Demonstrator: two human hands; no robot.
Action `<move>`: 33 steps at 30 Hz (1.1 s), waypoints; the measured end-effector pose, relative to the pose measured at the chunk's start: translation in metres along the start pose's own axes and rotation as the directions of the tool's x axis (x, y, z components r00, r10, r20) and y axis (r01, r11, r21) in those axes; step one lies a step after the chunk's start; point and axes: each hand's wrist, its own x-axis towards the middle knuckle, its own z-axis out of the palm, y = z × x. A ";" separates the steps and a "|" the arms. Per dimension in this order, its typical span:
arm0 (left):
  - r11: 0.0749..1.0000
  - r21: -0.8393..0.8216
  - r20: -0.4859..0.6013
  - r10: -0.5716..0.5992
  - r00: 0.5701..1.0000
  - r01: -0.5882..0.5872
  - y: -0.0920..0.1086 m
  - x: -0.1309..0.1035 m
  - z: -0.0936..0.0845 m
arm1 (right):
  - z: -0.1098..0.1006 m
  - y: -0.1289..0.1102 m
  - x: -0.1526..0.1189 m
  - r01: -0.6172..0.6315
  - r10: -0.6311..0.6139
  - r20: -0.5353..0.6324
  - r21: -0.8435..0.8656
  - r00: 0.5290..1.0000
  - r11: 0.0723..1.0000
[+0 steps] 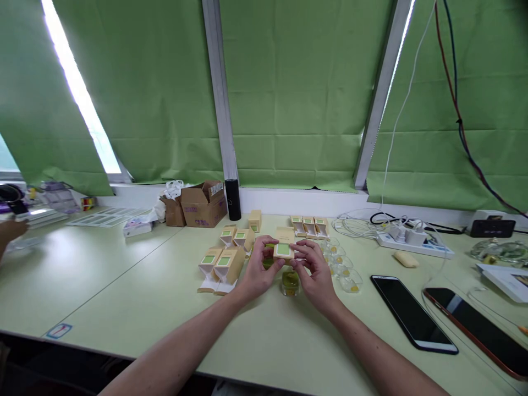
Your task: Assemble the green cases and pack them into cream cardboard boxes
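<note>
Between my two hands is a small tan cardboard box (284, 250) with a green label on its front. My left hand (263, 264) grips its left side, and my right hand (314, 270) has its fingers on the right side. Just below the box, a small clear jar (290, 283) with green contents stands on the table. Left of my hands, several similar tan boxes (229, 263) stand with white flaps open toward me. Clear plastic cups (350, 280) with yellow bits inside lie in rows to the right. More green contents are partly hidden behind my left fingers.
Two phones (412, 313) lie at the right, near a power strip (412, 245) with coiled cables. Three tan boxes (308, 225) stand farther back. A brown carton (204, 204) and a black cylinder (233, 199) stand by the wall. Another person's hand (11, 231) shows far left.
</note>
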 end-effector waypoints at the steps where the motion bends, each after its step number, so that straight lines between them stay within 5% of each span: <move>1: 1.000 0.003 -0.002 -0.004 1.000 0.004 -0.001 0.000 0.000 | 0.000 0.000 0.000 -0.001 0.001 0.001 0.001 1.000 1.000; 11: 1.000 0.028 -0.011 0.006 1.000 -0.005 -0.006 -0.001 0.000 | 0.001 0.002 0.000 0.004 -0.004 -0.001 -0.007 1.000 1.000; 24: 0.938 0.315 -0.007 0.154 0.988 -0.144 0.005 0.002 -0.005 | -0.001 -0.004 -0.003 0.026 -0.009 0.077 -0.223 0.997 0.975; 33: 0.962 0.264 -0.105 0.095 0.990 -0.064 -0.005 0.004 -0.009 | -0.004 -0.013 -0.006 0.280 -0.214 0.221 -0.335 0.952 0.900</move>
